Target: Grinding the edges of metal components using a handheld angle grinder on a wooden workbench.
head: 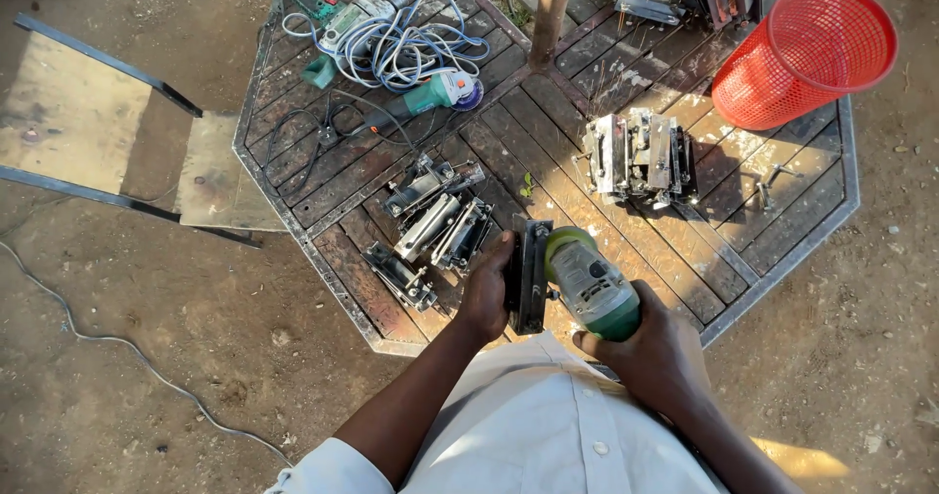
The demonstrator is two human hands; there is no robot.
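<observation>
Gripping: left hand [486, 293] wrapped round a dark flat metal bracket [529, 277], upright at the table's [626, 210] near edge
Grinder: right hand [653, 355] clutches a green angle grinder [591, 283], disc seemingly against the bracket

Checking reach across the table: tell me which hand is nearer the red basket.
Right. The right hand grips the green grinder on the side of the red basket; the left hand, holding the metal piece, sits farther away.
</observation>
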